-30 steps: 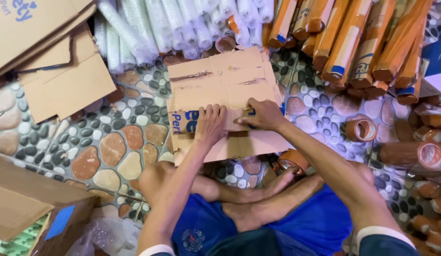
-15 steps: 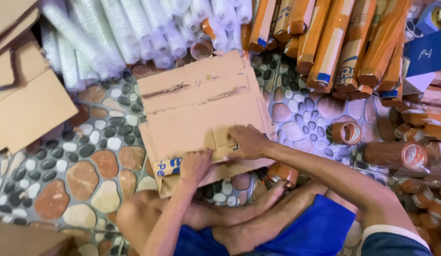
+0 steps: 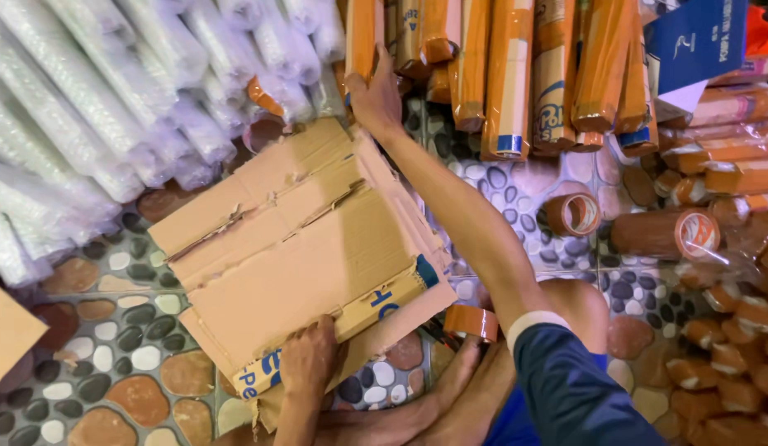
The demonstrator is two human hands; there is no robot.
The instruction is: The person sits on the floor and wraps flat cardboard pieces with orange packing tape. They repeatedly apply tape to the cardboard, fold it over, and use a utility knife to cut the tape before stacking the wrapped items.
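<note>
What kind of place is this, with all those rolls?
Probably a packing or storage spot on a pebble-tile floor. Orange rolls and clear wrapped rolls lie stacked, and the left hand presses a flattened carton while the right hand reaches an orange roll.

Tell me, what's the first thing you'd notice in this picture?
The big flattened cardboard box in the middle, pressed down on the pebble-patterned floor by the left hand. The right hand reaches up to an orange packet in the row along the top. White plastic-wrapped rolls pile up at the top left.
</note>
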